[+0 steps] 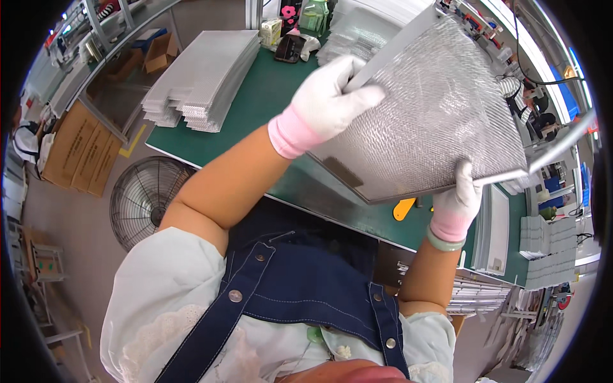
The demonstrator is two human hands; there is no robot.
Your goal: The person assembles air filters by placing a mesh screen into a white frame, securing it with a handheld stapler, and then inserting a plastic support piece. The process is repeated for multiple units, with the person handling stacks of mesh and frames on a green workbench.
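Note:
A silvery metal mesh filter panel [440,108] is held up, tilted, above the green-topped workbench [271,83]. Both my hands wear white gloves with pink cuffs. My left hand [329,99] is closed on a flat grey metal frame strip [402,48] along the panel's left side, its thumb toward the mesh. With the thumb on the mesh face, my right hand [458,195] grips the panel's near edge at the right; its other fingers are hidden underneath. Another length of the frame [565,145] juts out past the right corner, apart from the mesh.
A stack of notched mesh sheets [204,64] lies at the bench's left. An orange-handled tool [403,209] is below the panel. Beyond are a phone [290,48] and clear-wrapped sheets [365,32]. Grey stacked parts [549,246] stand at right; a floor fan [150,201] is at left.

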